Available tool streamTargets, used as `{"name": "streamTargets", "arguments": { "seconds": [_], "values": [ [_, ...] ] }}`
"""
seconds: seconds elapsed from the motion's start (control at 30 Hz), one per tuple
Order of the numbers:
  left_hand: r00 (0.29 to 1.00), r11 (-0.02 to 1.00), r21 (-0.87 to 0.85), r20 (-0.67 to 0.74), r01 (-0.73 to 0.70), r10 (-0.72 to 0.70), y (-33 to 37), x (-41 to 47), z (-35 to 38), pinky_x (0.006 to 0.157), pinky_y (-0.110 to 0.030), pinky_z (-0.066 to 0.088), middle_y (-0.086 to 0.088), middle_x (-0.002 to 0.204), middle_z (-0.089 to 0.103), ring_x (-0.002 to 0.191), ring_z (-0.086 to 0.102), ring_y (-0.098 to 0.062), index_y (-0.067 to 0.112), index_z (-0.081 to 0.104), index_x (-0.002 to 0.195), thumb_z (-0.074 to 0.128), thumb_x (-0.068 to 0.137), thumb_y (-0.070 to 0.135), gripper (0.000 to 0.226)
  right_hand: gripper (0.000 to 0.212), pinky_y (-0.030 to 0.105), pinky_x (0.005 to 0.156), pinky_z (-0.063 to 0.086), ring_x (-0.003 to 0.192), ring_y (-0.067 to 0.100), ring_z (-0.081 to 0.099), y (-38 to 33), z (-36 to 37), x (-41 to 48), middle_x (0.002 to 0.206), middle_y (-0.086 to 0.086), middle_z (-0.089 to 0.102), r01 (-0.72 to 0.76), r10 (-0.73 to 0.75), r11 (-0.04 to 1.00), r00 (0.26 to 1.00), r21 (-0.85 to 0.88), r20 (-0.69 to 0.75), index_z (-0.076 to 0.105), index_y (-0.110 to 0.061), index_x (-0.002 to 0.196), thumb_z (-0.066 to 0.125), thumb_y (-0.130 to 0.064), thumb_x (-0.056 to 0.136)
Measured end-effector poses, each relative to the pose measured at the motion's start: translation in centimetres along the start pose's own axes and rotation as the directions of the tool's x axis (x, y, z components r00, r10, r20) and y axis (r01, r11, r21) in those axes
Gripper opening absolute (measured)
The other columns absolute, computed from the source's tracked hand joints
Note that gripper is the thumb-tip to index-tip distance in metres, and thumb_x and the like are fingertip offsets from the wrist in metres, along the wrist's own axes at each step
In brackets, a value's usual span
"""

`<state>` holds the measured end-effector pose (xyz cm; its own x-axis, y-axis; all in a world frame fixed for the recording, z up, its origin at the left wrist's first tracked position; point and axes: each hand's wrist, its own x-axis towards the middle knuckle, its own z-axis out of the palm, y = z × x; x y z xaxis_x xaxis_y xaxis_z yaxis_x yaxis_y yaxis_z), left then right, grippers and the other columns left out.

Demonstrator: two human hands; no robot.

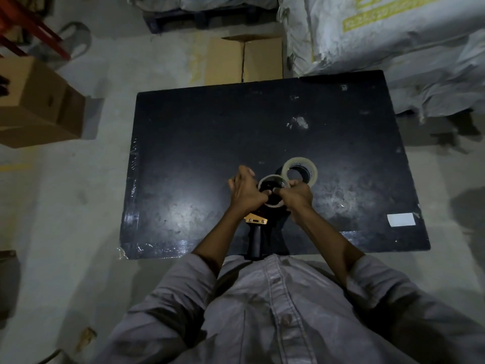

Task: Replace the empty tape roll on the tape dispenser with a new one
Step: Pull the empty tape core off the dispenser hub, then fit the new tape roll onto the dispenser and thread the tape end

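Two cardboard boxes (39,101) and white sacks (380,35) lie on the floor around the black desk (196,153). One full clear tape roll (299,171) lies flat, just far-right of the dispenser (256,232). Left hand (245,191) and right hand (298,195) both pinch the one thin, empty roll (273,178) on the dispenser at the near-middle edge.

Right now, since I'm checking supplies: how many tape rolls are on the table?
2: the thin, nearly empty roll on the dispenser between both hands, and a fuller roll lying just beyond the right hand.
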<state>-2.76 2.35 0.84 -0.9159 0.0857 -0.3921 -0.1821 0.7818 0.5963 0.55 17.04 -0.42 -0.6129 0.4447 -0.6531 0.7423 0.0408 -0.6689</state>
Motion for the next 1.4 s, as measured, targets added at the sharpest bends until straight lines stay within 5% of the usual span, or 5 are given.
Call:
{"name": "streamTargets", "arguments": {
  "seconds": [0.43, 0.7, 0.87, 1.1, 1.4],
  "values": [
    [0.981, 0.835, -0.542, 0.193, 0.096, 0.013, -1.0, -2.6, -3.6, 0.082, -0.027, 0.067, -0.021, 0.126, 0.081, 0.108, 0.080, -0.030, 0.003, 0.076, 0.136, 0.072, 0.107, 0.015, 0.032, 0.049, 0.059, 0.105, 0.066, 0.124, 0.032, 0.078, 0.7, -6.6, -1.0, 0.135, 0.016, 0.079, -0.064, -0.084, 0.930, 0.922, 0.362, 0.379, 0.069, -0.008, 0.143, 0.085, -0.019, 0.098],
    [0.977, 0.961, -0.276, 0.210, 0.014, 0.046, 0.2, -5.3, 2.7, 0.105, -0.055, 0.062, -0.028, 0.116, 0.081, 0.113, 0.077, -0.044, 0.012, 0.079, 0.137, 0.072, 0.107, 0.019, 0.031, 0.031, 0.051, 0.098, 0.069, 0.116, 0.036, 0.081, 5.5, -9.1, -1.8, 0.121, 0.022, 0.083, 0.026, -0.054, 0.970, 0.993, 0.242, 0.107, 0.081, -0.001, 0.129, 0.082, -0.015, 0.101],
    [0.948, 0.981, -0.059, 0.251, -0.188, 0.196, 0.7, -5.7, 4.4, 0.097, -0.030, 0.058, -0.014, 0.124, 0.084, 0.119, 0.078, -0.028, 0.015, 0.077, 0.140, 0.063, 0.109, 0.014, 0.034, 0.026, 0.053, 0.096, 0.071, 0.109, 0.032, 0.085, 6.9, -10.7, -1.4, 0.109, 0.013, 0.088, 0.065, -0.066, 0.992, 0.998, 0.104, 0.004, 0.086, -0.005, 0.120, 0.086, -0.019, 0.098],
    [0.887, 0.786, 0.448, 0.377, -0.426, 0.266, 0.6, -6.3, 5.9, 0.112, -0.050, 0.037, -0.004, 0.130, 0.073, 0.134, 0.047, -0.032, 0.026, 0.070, 0.138, 0.057, 0.099, 0.022, 0.041, 0.025, 0.054, 0.097, 0.070, 0.112, 0.036, 0.083, 7.6, -11.5, -0.4, 0.119, 0.018, 0.085, 0.083, -0.079, 0.986, 0.996, -0.144, 0.039, 0.085, -0.003, 0.122, 0.079, -0.017, 0.102],
    [0.964, 0.962, 0.085, -0.022, -0.260, 0.263, -2.3, -5.7, 3.2, 0.105, -0.048, 0.038, 0.003, 0.112, 0.079, 0.124, 0.056, -0.028, 0.029, 0.083, 0.124, 0.066, 0.087, -0.004, 0.052, 0.029, 0.040, 0.106, 0.063, 0.112, 0.023, 0.080, 3.2, -10.9, -0.9, 0.121, 0.008, 0.085, 0.442, -0.427, 0.783, 0.893, -0.438, 0.138, 0.084, -0.012, 0.128, 0.077, -0.028, 0.104]
  ]
}}
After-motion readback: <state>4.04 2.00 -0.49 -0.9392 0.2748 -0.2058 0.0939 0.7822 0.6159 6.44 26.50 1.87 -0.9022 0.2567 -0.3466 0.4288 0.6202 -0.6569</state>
